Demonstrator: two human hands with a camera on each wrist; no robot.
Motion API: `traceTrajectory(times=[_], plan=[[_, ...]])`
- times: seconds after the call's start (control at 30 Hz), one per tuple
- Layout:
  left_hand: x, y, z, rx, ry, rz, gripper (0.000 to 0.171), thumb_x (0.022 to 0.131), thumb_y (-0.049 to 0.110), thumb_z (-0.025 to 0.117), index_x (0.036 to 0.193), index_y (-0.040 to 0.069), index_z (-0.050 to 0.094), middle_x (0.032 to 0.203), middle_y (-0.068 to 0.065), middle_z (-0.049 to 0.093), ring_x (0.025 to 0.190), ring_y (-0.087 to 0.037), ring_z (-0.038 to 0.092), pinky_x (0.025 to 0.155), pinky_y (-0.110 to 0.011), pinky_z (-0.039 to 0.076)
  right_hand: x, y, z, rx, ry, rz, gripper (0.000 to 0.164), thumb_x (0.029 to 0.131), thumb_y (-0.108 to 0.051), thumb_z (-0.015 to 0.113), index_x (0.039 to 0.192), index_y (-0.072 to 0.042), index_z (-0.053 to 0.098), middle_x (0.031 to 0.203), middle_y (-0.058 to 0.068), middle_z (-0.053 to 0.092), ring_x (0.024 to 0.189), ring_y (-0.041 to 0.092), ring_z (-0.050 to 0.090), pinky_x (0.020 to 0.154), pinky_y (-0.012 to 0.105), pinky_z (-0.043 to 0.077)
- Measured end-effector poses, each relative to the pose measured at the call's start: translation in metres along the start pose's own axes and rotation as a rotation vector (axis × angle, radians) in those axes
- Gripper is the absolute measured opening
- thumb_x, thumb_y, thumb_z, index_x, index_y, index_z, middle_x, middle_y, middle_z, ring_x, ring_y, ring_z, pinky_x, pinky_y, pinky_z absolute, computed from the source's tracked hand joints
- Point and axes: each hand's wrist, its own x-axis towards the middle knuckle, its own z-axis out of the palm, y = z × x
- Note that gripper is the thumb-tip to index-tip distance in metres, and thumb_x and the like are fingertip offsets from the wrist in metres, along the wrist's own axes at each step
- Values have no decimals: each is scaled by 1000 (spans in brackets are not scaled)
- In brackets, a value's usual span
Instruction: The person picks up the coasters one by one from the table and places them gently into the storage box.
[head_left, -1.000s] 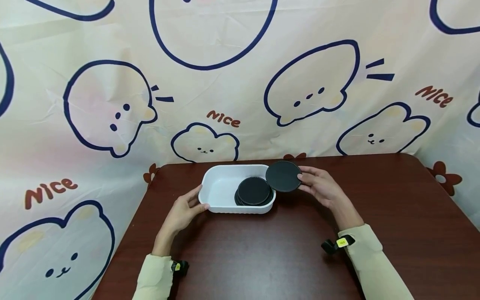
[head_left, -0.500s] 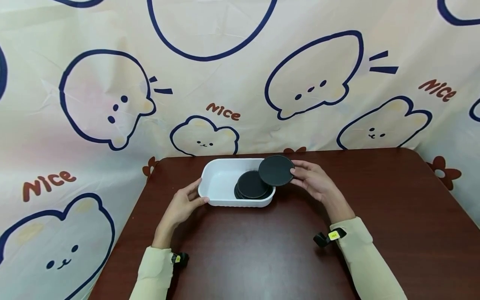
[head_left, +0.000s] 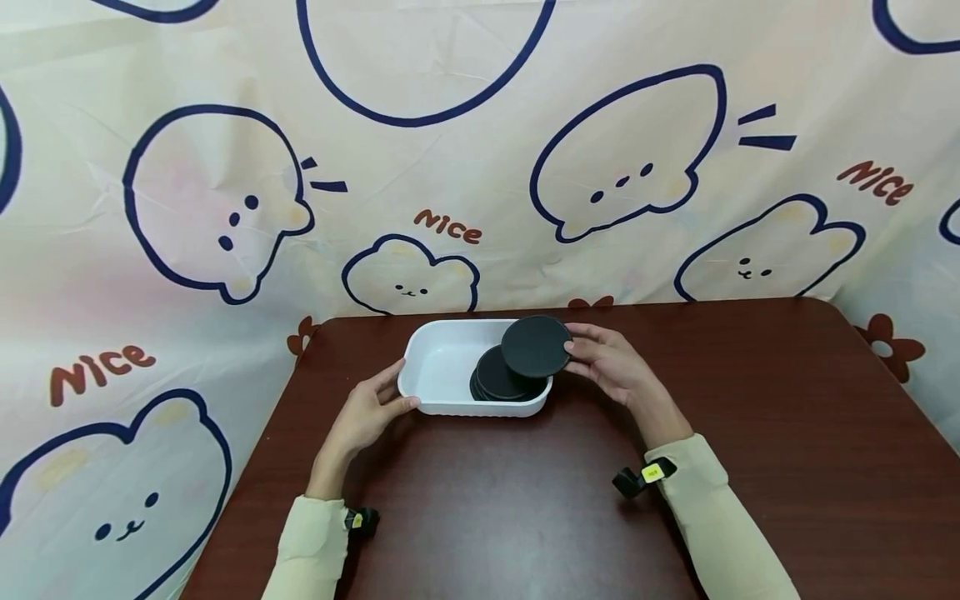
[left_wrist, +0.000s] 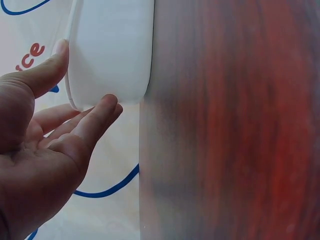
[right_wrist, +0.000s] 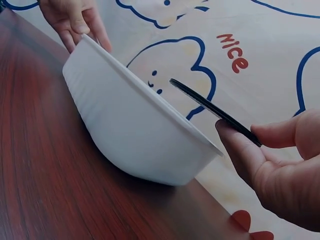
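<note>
A white rectangular container [head_left: 442, 371] with rounded corners sits on the table. Inside its right part lie several stacked black round coasters [head_left: 495, 375]. Above that stack, over the container's right rim, my right hand [head_left: 609, 364] pinches another flat black coaster [head_left: 536, 347] by its right edge. In the right wrist view this coaster [right_wrist: 215, 110] is tilted and apart from the container, with the thumb on top and fingers beneath. My left hand [head_left: 369, 408] holds the container's left end, thumb at the near corner. In the left wrist view its fingers [left_wrist: 102, 112] touch the container's end wall.
The dark reddish-brown wooden table [head_left: 480, 500] extends around the container. A pale cloth [head_left: 510, 167] printed with blue-outlined cartoon animals hangs behind the table. Each wrist wears a black strap device, such as the right wrist camera [head_left: 637, 479].
My right hand has moved left with the coaster, from beside the container's right end to over the stack inside. The left hand keeps its hold on the container.
</note>
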Motion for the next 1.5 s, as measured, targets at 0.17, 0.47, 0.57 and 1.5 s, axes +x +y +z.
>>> traceTrajectory(times=[0.17, 0.47, 0.57, 1.5], plan=[[0, -1, 1, 0, -2, 8, 80, 101, 15, 76, 168, 6, 33, 171, -24, 37, 150, -39, 50, 108, -44, 56, 3, 3, 9, -1, -15, -4, 57, 111, -2, 52, 165, 3, 33, 148, 19, 57, 105, 6, 76, 93, 24, 64], [-1, -2, 1, -5, -8, 7, 81, 101, 14, 76, 169, 5, 32, 172, -25, 35, 151, -40, 48, 108, -43, 56, 7, 6, 24, 4, -43, -10, 57, 111, 0, 52, 164, 4, 33, 161, 30, 46, 106, 5, 75, 92, 23, 64], [-1, -2, 1, -9, -7, 9, 82, 101, 12, 76, 169, 5, 31, 172, -24, 35, 151, -39, 48, 107, -42, 56, 9, 6, 30, 1, -38, -13, 56, 110, 1, 52, 164, 5, 34, 158, 29, 49, 105, 5, 75, 90, 23, 64], [-2, -2, 0, -25, 4, 16, 82, 100, 10, 77, 168, 6, 33, 171, -22, 37, 151, -38, 48, 106, -39, 58, 16, -2, 58, -600, 130, -106, 38, 105, -5, 67, 143, -1, 66, 132, 24, 74, 108, 27, 77, 84, 34, 67]])
